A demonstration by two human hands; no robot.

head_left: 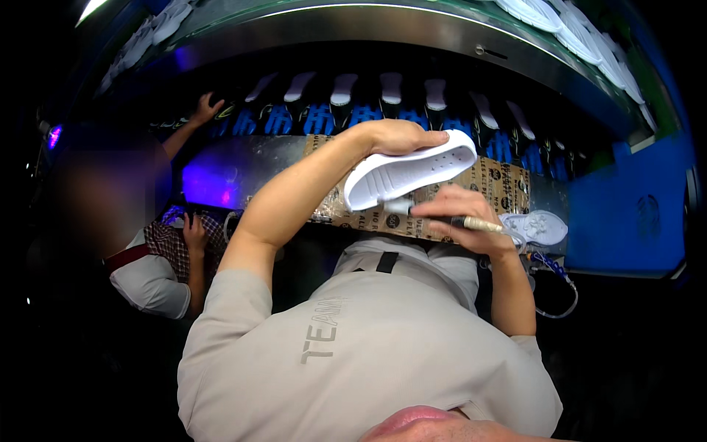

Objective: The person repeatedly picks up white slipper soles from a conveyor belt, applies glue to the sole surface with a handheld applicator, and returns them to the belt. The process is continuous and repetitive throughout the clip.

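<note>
A white shoe sole (423, 174) is tilted above the bench, its ridged and dimpled inner side facing me. My left hand (401, 138) is closed around its far edge, the thumb lying along the rim. In my right hand (464, 214), slightly blurred, is a brush (398, 206) with a pale handle. Its white bristles are at the sole's near edge, by the left end; contact is hard to make out. Just right of that hand lies a white shallow dish-like piece (543, 227) with lumpy white material in it.
Brown printed paper (508, 175) covers part of the metal bench. Behind it runs a row of dark shoe forms with pale soles (392, 88) and blue holders. A blue panel (626, 210) stands right, a co-worker (151, 272) left. White soles (563, 29) lie on the upper shelf.
</note>
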